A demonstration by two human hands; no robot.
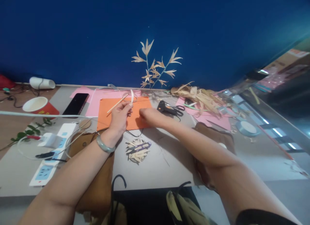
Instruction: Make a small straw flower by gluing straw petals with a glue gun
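Observation:
My left hand (121, 112) pinches a narrow pale strip (132, 95), upright between thumb and fingertips, that looks like a cut piece of dried corn husk. A thin pale stick (113, 106) slants just beside that hand; whether it is held or lying on the orange sheet (106, 116) I cannot tell. Over the right part of this sheet, my right hand (148, 117) is closed with its fingertips turned down, and what they hold is hidden. Nearer to me, a small heap of cut pale pieces (137, 157) has purple-and-dark tweezers (138, 148) lying across it.
Behind the hands stands a branch of husk flowers (155, 68). A black glue gun (167, 108), scissors (179, 112) and dried husks (201, 99) lie to the right. Left are a phone (76, 104), paper cup (40, 106), power strip (54, 154) and a white cable (48, 114).

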